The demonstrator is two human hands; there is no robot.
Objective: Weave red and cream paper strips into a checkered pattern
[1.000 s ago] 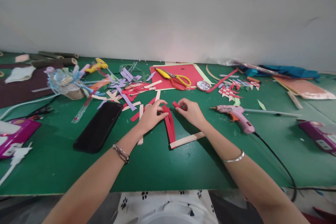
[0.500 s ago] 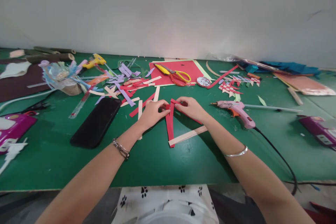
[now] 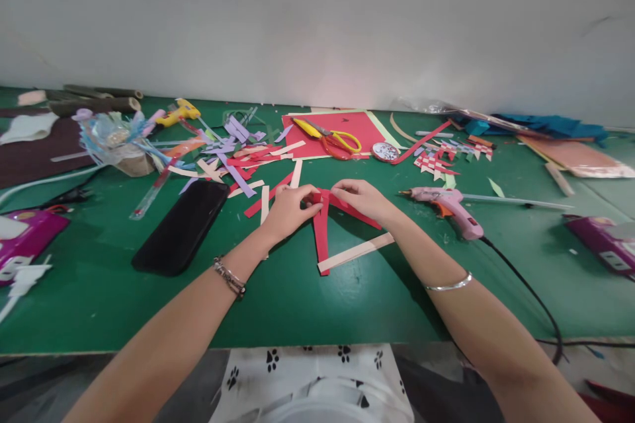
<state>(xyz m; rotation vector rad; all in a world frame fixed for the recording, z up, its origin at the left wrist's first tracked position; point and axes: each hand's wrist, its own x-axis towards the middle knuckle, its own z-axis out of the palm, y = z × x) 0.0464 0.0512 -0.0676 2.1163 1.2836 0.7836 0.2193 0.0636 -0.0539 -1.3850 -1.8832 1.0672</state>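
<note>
Red paper strips meet at a folded top between my two hands. My left hand pinches the left side of that fold between thumb and fingers. Fingers of my right hand are closed on the red strip that slants down to the right. A cream paper strip lies across the lower end of the upright red strip and runs toward my right wrist. Another cream strip lies beside my left hand.
A black phone lies left of my forearm. To the right sits a pink glue gun with its cord trailing off the front. Farther back are yellow-handled scissors on red paper, a round pin case, and purple paper scraps.
My right hand has shifted slightly up and left, and the right red strip now spreads outward from the fold. My left hand has barely moved.
</note>
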